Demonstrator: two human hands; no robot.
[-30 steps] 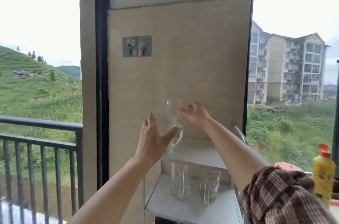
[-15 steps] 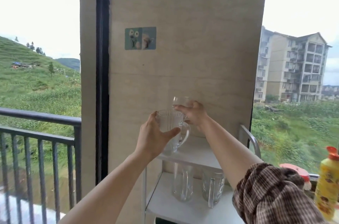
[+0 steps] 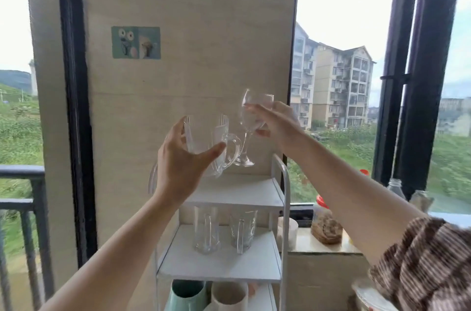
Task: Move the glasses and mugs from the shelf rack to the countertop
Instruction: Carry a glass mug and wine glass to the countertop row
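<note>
My left hand (image 3: 178, 165) curls round one clear ribbed glass mug (image 3: 204, 140) with a looped handle. My right hand (image 3: 279, 124) grips the bowl of one clear stemmed wine glass (image 3: 251, 117). I hold both just above the white shelf rack (image 3: 229, 191), over its top shelf. On the middle shelf stand a tall clear mug (image 3: 206, 233) and a shorter clear mug (image 3: 242, 233), and on the lowest a green mug (image 3: 186, 295) and a cream mug (image 3: 229, 295).

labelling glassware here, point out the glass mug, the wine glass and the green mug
glass mug (image 3: 204, 135), head view, on its ribbed wall
wine glass (image 3: 256, 98), head view, on its bowl
green mug (image 3: 186, 296), head view, on its outer wall
</note>
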